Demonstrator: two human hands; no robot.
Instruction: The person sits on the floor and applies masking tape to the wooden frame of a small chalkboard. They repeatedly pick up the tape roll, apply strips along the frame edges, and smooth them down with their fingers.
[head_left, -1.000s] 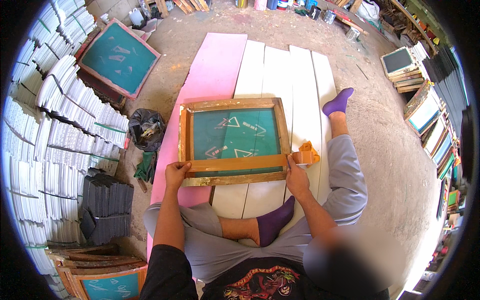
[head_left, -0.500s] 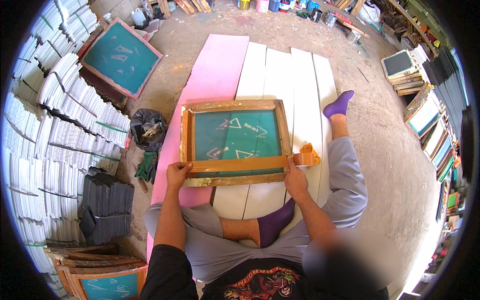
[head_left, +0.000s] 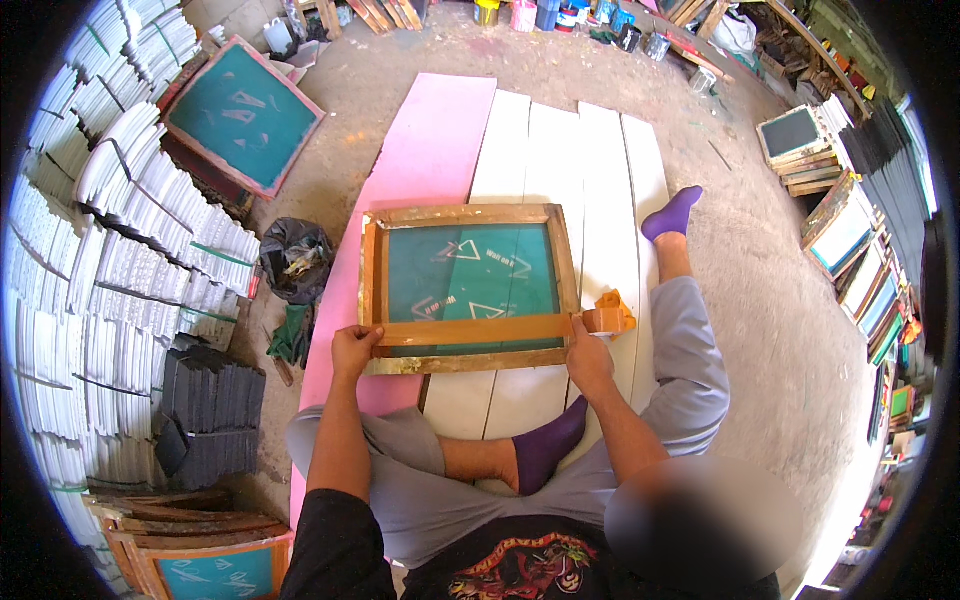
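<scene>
A wooden screen-printing frame (head_left: pixel 465 213) with teal mesh (head_left: pixel 420 265) lies flat on the boards in front of me. Across its near part stretches a strip of brown packing tape (head_left: pixel 470 332). My left hand (head_left: pixel 354 352) is closed on the strip's left end, thumb and fingers at the frame's left side. At the right side of the frame, my right hand (head_left: pixel 590 358) is closed on the other end. Just beyond that hand sits the tape roll (head_left: pixel 606 320), with crumpled orange-brown tape beside it. How firmly the strip touches the mesh cannot be made out.
White and pink boards (head_left: pixel 430 130) lie under the frame and my legs. Stacks of white sheets (head_left: pixel 60 350) and a black bag (head_left: pixel 297 260) stand to the left. Another screen (head_left: pixel 245 115) leans at far left. More frames (head_left: pixel 830 235) stand at right, paint cans (head_left: pixel 523 15) at the back.
</scene>
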